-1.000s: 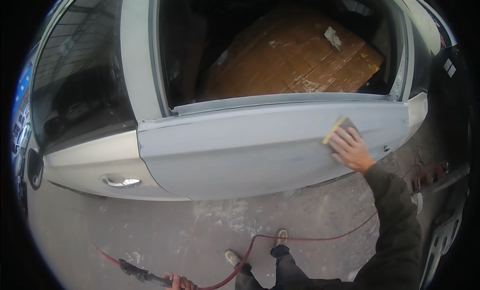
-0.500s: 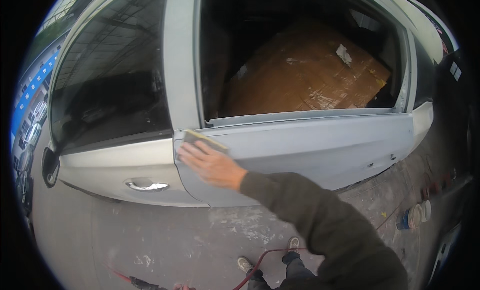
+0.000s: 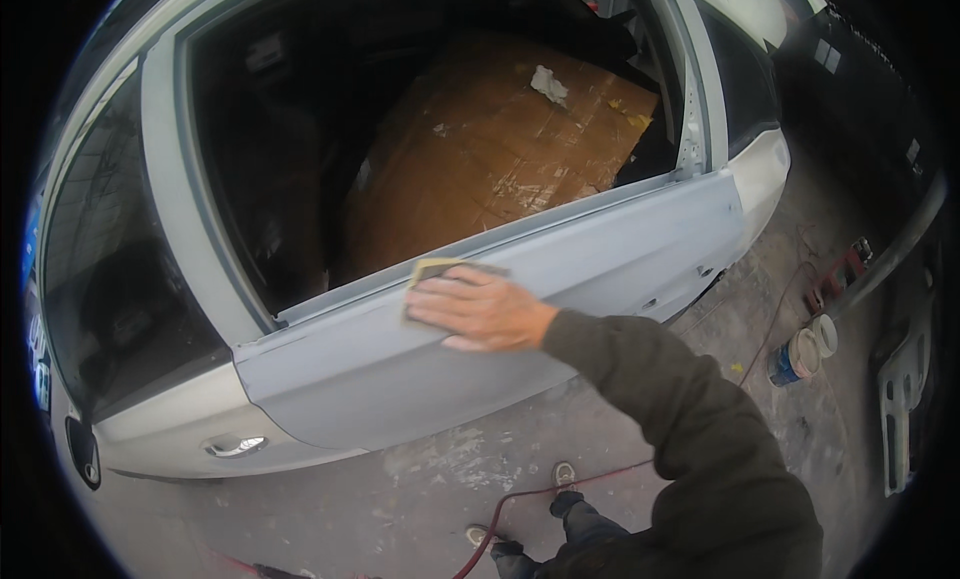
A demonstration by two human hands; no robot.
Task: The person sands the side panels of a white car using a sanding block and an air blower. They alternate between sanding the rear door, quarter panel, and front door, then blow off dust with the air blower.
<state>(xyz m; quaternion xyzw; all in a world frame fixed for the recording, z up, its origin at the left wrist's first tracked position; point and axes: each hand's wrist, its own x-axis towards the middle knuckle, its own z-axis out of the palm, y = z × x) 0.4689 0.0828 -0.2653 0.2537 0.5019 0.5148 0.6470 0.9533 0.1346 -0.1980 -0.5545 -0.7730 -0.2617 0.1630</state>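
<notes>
My right hand (image 3: 480, 309) lies over a flat sanding pad (image 3: 425, 269) with a yellowish edge and a grey-brown face. Its fingers are stretched across the pad, pressing it to the upper part of a grey primed rear car door (image 3: 590, 269), just below the window opening. The pad's underside is hidden. A dark tool (image 3: 278, 572) with a red end shows at the lower edge; my left hand is cut off there.
Left of the grey door is a pale front door with a silver handle (image 3: 235, 446). Cardboard (image 3: 480, 149) shows inside the car. A red hose (image 3: 500, 509) runs past my feet. Tubs (image 3: 795, 359) and a loose pale panel (image 3: 897, 409) are on the floor at right.
My right hand and the pad have moved right along the door from its front edge, below the window opening. The view has shifted right and tilted.
</notes>
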